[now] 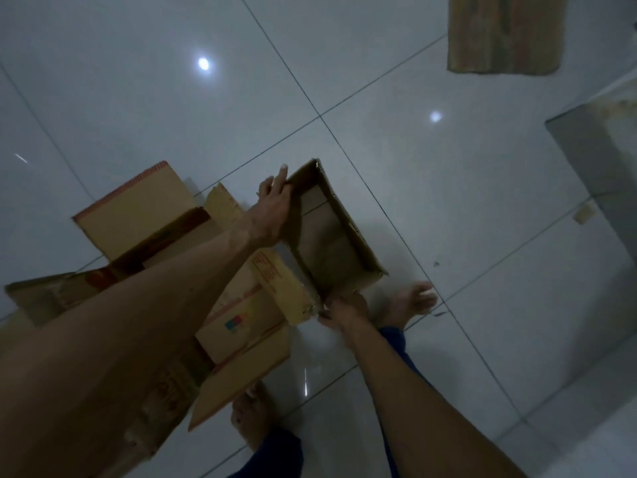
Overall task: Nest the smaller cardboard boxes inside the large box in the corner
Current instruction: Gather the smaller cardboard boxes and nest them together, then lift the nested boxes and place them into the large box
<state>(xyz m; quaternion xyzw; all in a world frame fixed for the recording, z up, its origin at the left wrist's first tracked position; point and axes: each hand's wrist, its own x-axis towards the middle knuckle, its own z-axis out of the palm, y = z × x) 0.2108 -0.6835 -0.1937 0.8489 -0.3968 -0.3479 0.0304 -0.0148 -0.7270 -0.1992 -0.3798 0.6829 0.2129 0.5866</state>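
Sprawling on the pale tiled floor (431, 201), the big box (144, 215) lies with its flaps spread wide beneath the left forearm. The small box (331, 243), open side up, is held beside its printed flap; the left hand (272, 208) grips its far rim, and the right hand (344, 310) pinches its near corner.

Both forearms are bare to the edge of the view — no sleeves, watch or rings show on the left hand (272, 208) or the right hand (343, 310). The feet are bare too, below dark blue trouser legs (393, 336).
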